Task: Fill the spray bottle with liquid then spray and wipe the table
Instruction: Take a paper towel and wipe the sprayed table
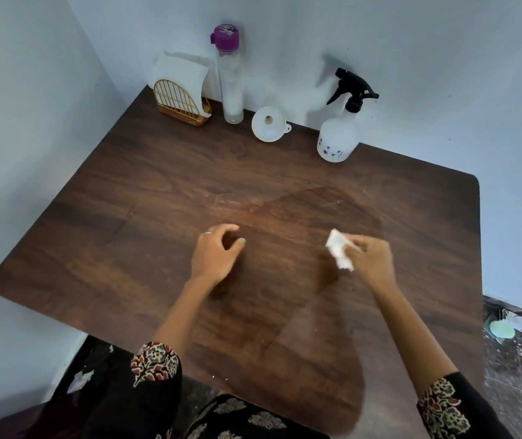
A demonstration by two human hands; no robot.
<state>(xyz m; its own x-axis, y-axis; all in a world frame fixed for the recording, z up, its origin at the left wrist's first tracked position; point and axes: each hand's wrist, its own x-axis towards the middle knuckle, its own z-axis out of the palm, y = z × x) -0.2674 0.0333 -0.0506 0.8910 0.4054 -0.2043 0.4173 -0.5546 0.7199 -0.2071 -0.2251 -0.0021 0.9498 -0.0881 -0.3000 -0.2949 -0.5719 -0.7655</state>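
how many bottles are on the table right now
2. A tall clear bottle with a purple cap stands at the back edge beside the napkin holder. The spray bottle stands at the back right, past the white funnel. None seem hidden.

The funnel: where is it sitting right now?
In the head view the funnel lies at the table's far edge by the wall, between the tall purple-capped bottle on its left and the spray bottle on its right.
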